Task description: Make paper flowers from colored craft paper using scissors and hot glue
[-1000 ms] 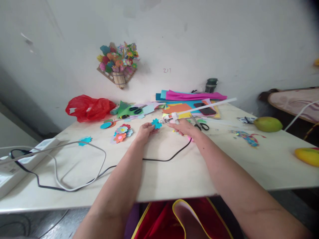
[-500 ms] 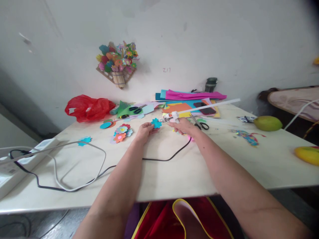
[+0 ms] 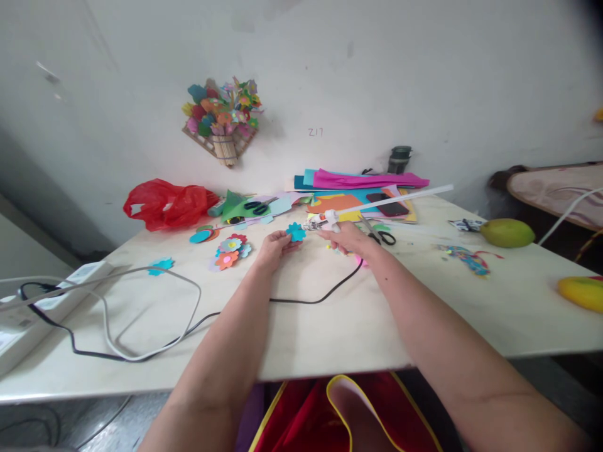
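Note:
Pinched by its edge in my left hand (image 3: 276,248) is a blue paper flower (image 3: 296,232), raised above the table. My right hand (image 3: 346,240) is wrapped round a white hot glue gun (image 3: 330,218), whose nozzle end points left, close to the flower; whether they touch I cannot tell. A long clear glue stick (image 3: 396,198) sticks out of the gun's back toward the upper right. From under my right hand a black cord (image 3: 325,301) runs left across the table. Left of my left hand lies a pile of layered paper flowers (image 3: 228,254).
Another blue flower (image 3: 161,266) lies near a white power strip (image 3: 78,285) with looping cables. Scissors (image 3: 384,237) rest beside my right hand. Behind are a red plastic bag (image 3: 169,204), coloured paper sheets (image 3: 332,204) and a phone (image 3: 386,204). A mango (image 3: 506,233) sits at right.
Almost nothing differs. The glue gun's tip and stick have tilted very slightly; both hands keep their places and their holds.

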`<state>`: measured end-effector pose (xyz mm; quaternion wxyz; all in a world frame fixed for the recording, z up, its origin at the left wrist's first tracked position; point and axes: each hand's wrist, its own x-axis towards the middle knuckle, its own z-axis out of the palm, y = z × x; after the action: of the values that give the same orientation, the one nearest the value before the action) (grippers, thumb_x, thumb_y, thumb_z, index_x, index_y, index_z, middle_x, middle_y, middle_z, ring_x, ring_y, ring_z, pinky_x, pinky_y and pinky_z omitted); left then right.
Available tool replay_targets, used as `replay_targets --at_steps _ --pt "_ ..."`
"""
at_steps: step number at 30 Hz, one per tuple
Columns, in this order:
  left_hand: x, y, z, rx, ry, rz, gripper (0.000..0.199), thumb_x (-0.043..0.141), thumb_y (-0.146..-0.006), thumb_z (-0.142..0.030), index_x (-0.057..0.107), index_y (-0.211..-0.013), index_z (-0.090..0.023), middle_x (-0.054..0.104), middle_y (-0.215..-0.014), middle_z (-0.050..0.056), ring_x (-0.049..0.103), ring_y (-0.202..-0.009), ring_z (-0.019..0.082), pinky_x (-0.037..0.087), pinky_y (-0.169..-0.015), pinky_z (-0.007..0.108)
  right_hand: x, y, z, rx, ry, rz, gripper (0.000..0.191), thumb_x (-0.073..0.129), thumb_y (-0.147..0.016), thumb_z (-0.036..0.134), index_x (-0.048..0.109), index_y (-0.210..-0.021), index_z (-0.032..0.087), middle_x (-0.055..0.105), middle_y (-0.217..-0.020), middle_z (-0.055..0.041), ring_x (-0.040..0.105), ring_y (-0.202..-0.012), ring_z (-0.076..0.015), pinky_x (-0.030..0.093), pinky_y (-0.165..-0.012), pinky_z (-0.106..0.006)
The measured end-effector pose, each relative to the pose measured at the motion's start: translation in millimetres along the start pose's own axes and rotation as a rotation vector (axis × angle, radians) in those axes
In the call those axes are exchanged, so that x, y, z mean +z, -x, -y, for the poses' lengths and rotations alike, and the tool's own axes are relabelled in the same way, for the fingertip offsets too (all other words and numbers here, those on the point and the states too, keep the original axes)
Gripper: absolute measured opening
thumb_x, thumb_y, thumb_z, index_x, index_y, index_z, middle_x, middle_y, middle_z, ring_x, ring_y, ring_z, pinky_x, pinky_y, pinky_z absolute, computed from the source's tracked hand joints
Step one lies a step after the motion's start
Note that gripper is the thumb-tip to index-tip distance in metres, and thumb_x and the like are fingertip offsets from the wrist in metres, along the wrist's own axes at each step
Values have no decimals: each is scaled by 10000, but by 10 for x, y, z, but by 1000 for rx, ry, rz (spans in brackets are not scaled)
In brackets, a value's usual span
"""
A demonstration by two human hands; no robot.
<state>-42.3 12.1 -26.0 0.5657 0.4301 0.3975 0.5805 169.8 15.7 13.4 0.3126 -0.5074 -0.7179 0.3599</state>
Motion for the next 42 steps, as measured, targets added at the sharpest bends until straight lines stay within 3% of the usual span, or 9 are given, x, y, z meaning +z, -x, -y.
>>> replay_targets --at_steps 22,42 --pt "-18 -18 4 -7 21 -5 86 613 -741 -94 529 -741 -108 666 -696 72 677 -688 188 544 -733 341 -13 20 18 -12 31 18 417 561 -734 562 533 -717 146 547 -561 13 378 -333 -39 301 -352 -192" --pt "-11 -9 3 -10 10 2 72 614 -748 -105 542 -754 -105 672 -709 85 677 -696 191 539 -725 331 -13 28 36 -5 14 -13 375 594 -723 521 519 -669 158 455 -481 41 374 -321 -56 287 -344 -197"
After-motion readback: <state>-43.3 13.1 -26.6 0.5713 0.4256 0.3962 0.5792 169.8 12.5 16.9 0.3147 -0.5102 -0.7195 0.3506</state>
